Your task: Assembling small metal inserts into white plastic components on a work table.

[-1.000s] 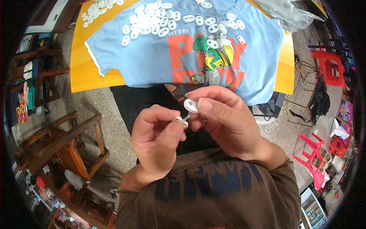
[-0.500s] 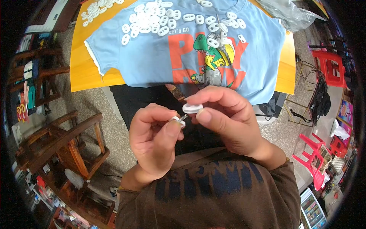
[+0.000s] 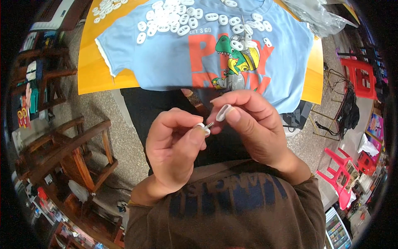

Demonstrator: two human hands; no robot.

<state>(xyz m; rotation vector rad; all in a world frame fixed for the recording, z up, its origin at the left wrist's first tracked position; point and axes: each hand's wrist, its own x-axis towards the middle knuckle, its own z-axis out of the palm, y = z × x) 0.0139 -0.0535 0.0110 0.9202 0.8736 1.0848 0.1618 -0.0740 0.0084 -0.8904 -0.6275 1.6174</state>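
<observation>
Between thumb and fingertips, my left hand (image 3: 174, 151) pinches a small white plastic cord-lock plunger (image 3: 207, 131). A short metal coil spring (image 3: 210, 124) sticks out of it toward the right. My right hand (image 3: 259, 128) is closed on a white oval cord-lock shell (image 3: 223, 113), tilted so its hollow side faces the spring. A small gap separates the spring tip from the shell. Both hands are held over my lap, just in front of the table edge. My fingertips hide part of both pieces.
A light blue T-shirt (image 3: 161, 62) with a cartoon dinosaur print covers the yellow table (image 3: 89, 74). Many white two-hole cord-lock parts (image 3: 168, 18) lie on it, and smaller white pieces (image 3: 110, 7) at the far left. A clear plastic bag (image 3: 319, 18) lies far right. Wooden stools (image 3: 78, 157) stand left.
My right hand has turned the shell from lying nearly flat to steeply tilted, its hollow toward the spring. My left hand has moved slightly right with the plunger and spring. The view has shifted a little.
</observation>
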